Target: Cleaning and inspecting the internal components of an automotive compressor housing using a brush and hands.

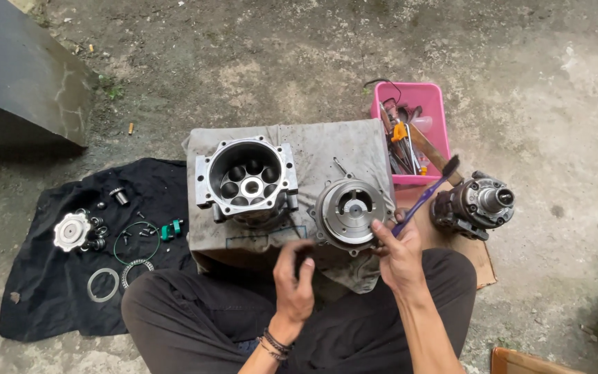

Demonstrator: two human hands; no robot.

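My left hand curls around a small dark part held over my lap, fingers closed on it. My right hand grips a purple-handled brush whose dark bristles point up and to the right. Just left of that hand a round metal end plate lies on a grey cloth-covered block. A cylindrical aluminium housing with several bores stands on the same block, further left.
A black cloth on the left carries a round metal disc, rings, a green O-ring and small parts. A pink tray of tools sits behind. A clutch-hub assembly rests on cardboard at right. Rough concrete lies all around.
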